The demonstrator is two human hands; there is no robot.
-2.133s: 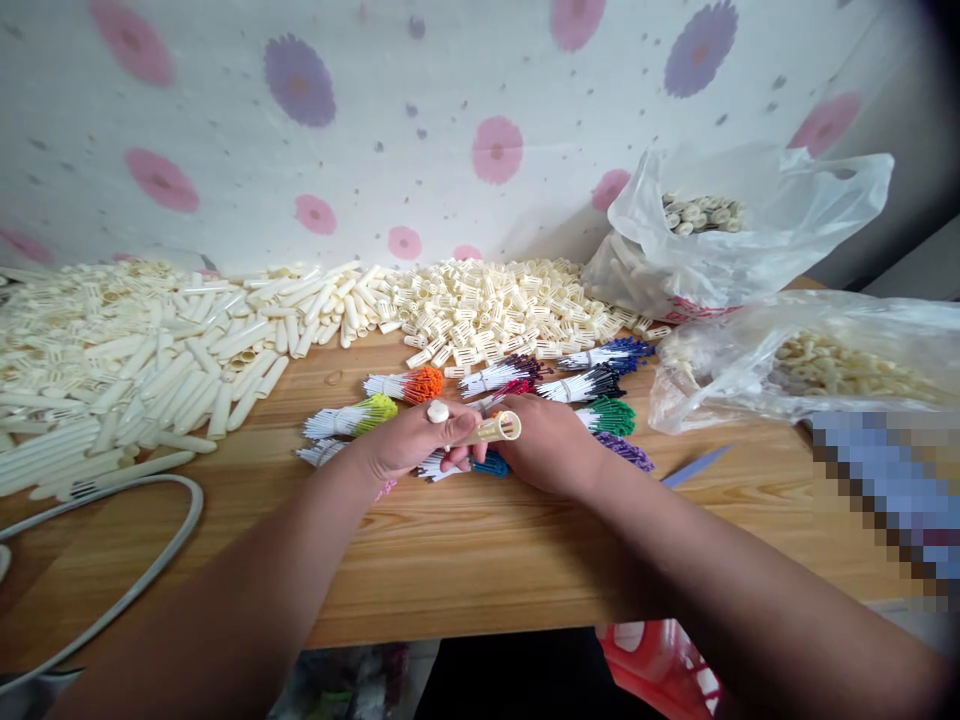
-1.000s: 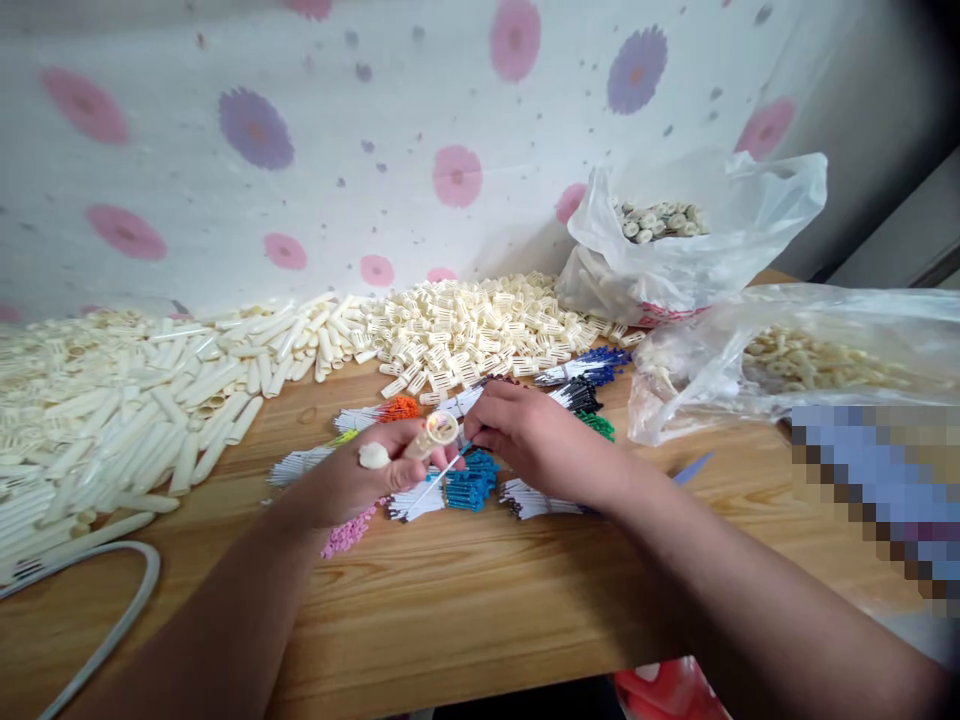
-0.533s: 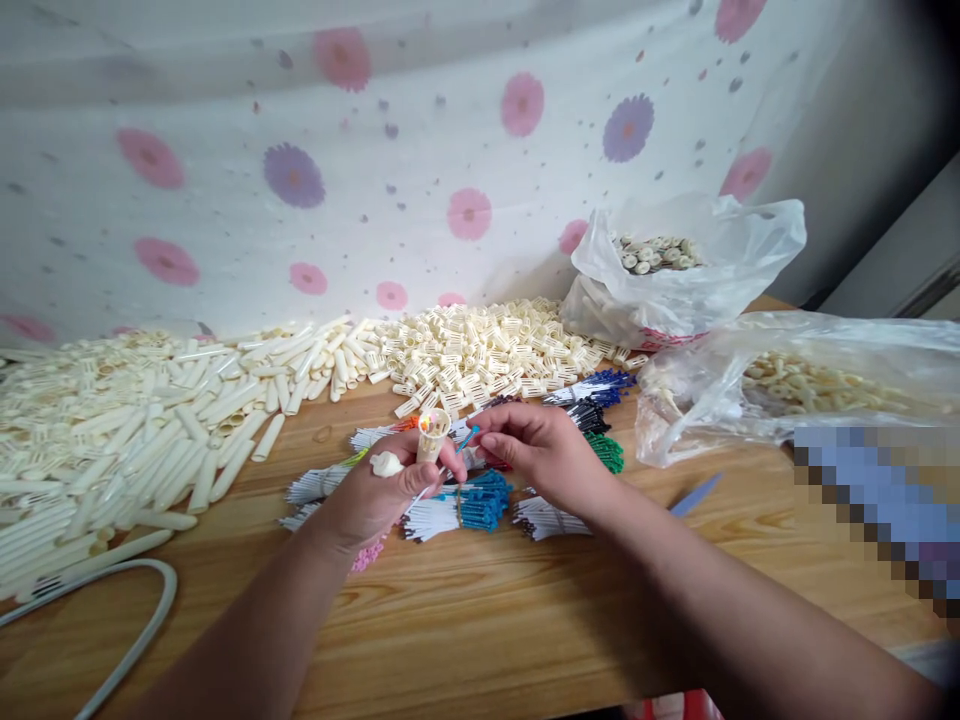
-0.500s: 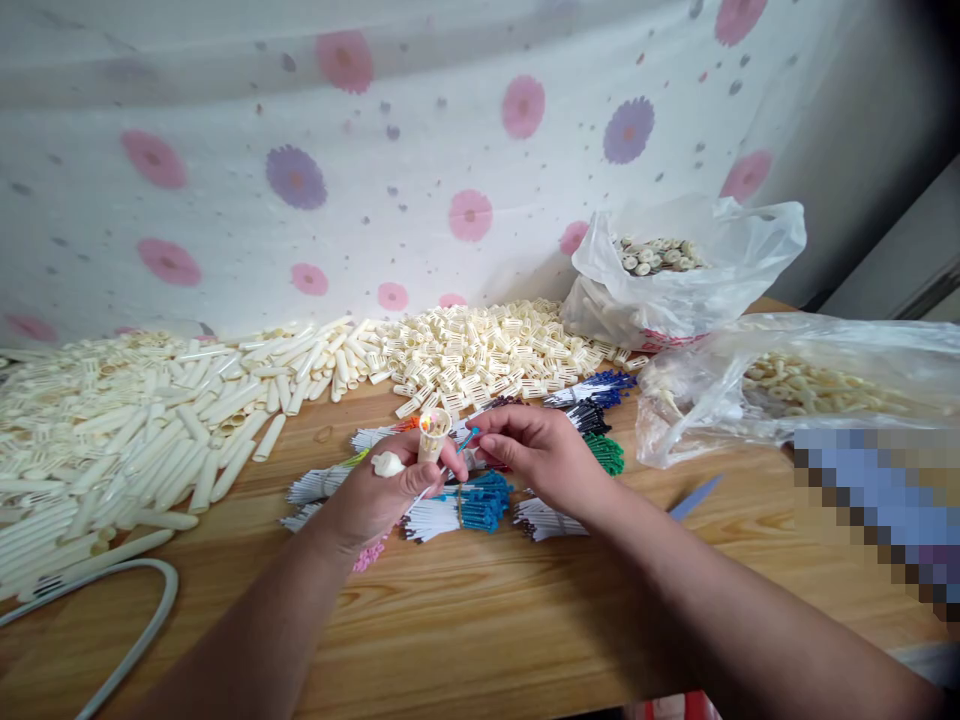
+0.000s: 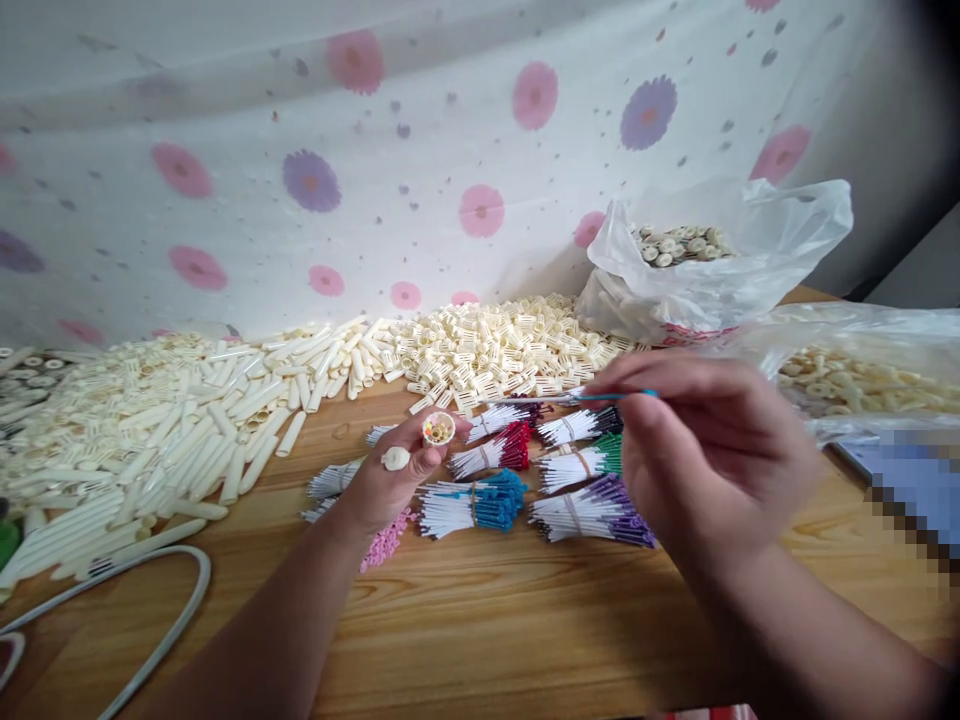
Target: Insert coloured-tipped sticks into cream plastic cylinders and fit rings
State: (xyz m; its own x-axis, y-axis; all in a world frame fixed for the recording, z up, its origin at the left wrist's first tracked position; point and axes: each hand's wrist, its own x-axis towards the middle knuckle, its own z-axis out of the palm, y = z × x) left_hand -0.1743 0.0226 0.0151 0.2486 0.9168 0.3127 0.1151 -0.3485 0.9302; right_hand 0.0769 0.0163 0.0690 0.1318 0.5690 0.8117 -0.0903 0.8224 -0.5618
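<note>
Right of the round plastic tube (image 5: 438, 444) gripped by left fingers (image 5: 426, 462), a slim rod (image 5: 551, 399) is pinched by right fingers (image 5: 660, 435).

I see the left hand (image 5: 391, 482) holding a cream tube (image 5: 439, 444). The right hand (image 5: 701, 455) pinches a blue-ended stick (image 5: 574, 397).

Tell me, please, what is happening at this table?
A person is working with both bare hands. The left hand holds a cream tube, its open end showing coloured bits inside, and a white piece. The right hand, raised over the table, holds a thin stick with a blue end, apart from the tube. Bundles of sticks with coloured ends lie around the hands. Cream parts are piled behind.
</note>
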